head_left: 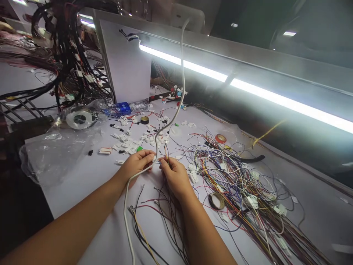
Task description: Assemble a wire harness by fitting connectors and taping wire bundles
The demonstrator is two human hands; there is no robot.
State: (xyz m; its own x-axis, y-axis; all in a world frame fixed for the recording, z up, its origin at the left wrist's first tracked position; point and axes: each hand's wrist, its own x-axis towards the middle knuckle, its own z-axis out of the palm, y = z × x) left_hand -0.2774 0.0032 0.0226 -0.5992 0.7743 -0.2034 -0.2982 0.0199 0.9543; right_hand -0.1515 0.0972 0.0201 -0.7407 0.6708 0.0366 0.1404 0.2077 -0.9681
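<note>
My left hand (138, 162) is closed, thumb and fingers pinched together. A small whitish piece shows at its fingertips, partly hidden by a white cable (157, 141) that crosses in front, so I cannot make out what it is. Close beside it, my right hand (175, 175) is closed around thin wires (166, 151), whose tips stick up past the thumb. Dark wires (172, 224) run from under this hand toward the front edge. Several loose wire ends with metal terminals (131, 209) lie between my forearms. White plug connectors (125, 141) are scattered beyond my left hand.
At the right spreads a large tangle of coloured wires (220, 173), with a tape roll (216, 201) beside it. Plastic bags (55, 154), a blue-labelled bottle (122, 108) and black tape (144, 120) lie left and behind. A lit tube lamp (187, 65) spans the back.
</note>
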